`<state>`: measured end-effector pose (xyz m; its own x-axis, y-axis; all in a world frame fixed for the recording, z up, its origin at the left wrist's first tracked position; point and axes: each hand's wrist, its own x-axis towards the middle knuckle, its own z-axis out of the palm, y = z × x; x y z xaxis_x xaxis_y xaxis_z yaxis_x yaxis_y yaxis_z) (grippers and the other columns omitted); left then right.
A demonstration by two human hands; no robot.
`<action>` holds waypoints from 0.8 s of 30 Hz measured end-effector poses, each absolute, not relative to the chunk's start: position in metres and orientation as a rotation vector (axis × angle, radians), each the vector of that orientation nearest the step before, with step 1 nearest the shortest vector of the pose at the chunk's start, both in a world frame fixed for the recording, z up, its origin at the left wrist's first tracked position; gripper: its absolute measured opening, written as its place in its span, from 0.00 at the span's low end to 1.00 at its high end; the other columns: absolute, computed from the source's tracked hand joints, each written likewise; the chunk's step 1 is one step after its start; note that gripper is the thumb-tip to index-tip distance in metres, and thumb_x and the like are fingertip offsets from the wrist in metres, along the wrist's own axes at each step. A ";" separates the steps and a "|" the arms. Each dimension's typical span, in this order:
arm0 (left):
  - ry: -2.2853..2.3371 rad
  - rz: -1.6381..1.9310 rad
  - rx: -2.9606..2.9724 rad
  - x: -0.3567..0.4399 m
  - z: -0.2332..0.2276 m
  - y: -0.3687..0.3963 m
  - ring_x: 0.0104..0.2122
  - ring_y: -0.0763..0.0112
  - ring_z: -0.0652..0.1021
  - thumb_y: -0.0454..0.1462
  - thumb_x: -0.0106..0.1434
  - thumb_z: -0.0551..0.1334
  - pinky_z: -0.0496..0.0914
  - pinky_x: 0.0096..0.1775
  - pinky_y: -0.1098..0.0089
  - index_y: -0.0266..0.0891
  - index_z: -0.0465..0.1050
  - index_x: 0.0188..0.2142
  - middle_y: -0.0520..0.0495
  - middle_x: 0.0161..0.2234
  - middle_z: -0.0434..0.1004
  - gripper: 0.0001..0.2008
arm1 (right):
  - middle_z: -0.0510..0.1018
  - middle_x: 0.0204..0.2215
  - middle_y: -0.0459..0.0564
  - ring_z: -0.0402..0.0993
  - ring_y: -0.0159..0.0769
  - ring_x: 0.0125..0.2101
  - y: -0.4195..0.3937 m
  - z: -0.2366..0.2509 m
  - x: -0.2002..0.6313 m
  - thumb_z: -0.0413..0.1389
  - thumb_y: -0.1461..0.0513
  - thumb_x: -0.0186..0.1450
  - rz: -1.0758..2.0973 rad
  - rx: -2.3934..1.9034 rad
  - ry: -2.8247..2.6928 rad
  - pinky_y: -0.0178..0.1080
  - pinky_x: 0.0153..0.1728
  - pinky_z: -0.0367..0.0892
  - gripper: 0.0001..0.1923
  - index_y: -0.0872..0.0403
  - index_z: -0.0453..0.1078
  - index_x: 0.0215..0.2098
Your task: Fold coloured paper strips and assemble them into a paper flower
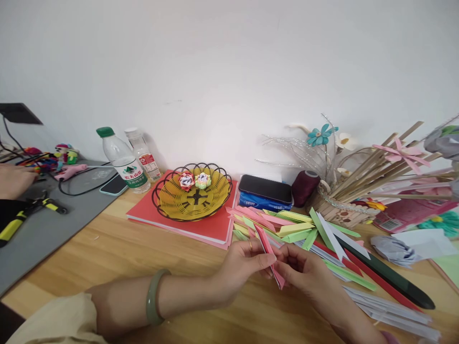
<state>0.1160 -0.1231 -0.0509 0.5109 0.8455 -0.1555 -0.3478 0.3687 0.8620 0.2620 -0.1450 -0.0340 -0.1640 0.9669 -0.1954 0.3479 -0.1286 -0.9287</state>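
Observation:
My left hand [242, 270] pinches a folded pink and red paper strip [265, 243] between thumb and fingers. At the strip's lower end, my right hand [301, 272] grips it too, with the fingertips pressed together. The strip slants down to the right, and its middle is partly hidden by my fingers. Just beyond my hands lies a pile of folded paper strips [296, 229] in pink, yellow and green. White strips [390, 306] lie to the right of my right hand.
Behind my hands a yellow woven basket [179, 203] with two folded paper balls sits on red paper [143, 208]. Bottles [124, 162] stand at back left. A dark green blade-shaped item [394, 277] lies right. Another person's hand [16, 180] and pliers [25, 215] are far left.

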 end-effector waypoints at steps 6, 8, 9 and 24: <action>0.675 0.833 0.897 0.116 -0.051 -0.123 0.26 0.75 0.71 0.39 0.49 0.65 0.64 0.29 0.74 0.32 0.76 0.32 0.47 0.26 0.73 0.12 | 0.64 0.19 0.42 0.58 0.29 0.22 -0.145 -0.035 0.263 0.50 0.55 0.57 1.324 -1.488 -1.550 0.34 0.24 0.55 0.11 0.54 0.59 0.22; 0.675 0.830 0.906 0.116 -0.051 -0.123 0.26 0.74 0.71 0.39 0.49 0.65 0.64 0.29 0.74 0.32 0.75 0.32 0.46 0.26 0.74 0.13 | 0.64 0.19 0.42 0.58 0.29 0.22 -0.145 -0.035 0.263 0.50 0.55 0.57 1.337 -1.482 -1.545 0.34 0.24 0.54 0.11 0.54 0.59 0.23; 0.674 0.829 0.911 0.116 -0.051 -0.123 0.26 0.74 0.71 0.40 0.49 0.65 0.64 0.29 0.74 0.32 0.75 0.32 0.46 0.26 0.74 0.13 | 0.63 0.20 0.42 0.57 0.29 0.22 -0.146 -0.036 0.264 0.50 0.55 0.57 1.344 -1.480 -1.543 0.34 0.24 0.54 0.11 0.54 0.59 0.23; 0.654 0.839 0.899 0.116 -0.050 -0.123 0.26 0.75 0.72 0.39 0.50 0.65 0.64 0.29 0.74 0.32 0.75 0.32 0.47 0.26 0.73 0.12 | 0.65 0.20 0.43 0.58 0.28 0.22 -0.143 -0.040 0.264 0.51 0.54 0.57 1.393 -1.433 -1.490 0.33 0.24 0.54 0.12 0.55 0.61 0.25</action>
<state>0.1163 -0.1232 -0.0501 0.5202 0.8421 -0.1422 -0.3437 0.3589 0.8678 0.2639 -0.1433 -0.0404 -0.2029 0.9550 -0.2163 0.2796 -0.1552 -0.9475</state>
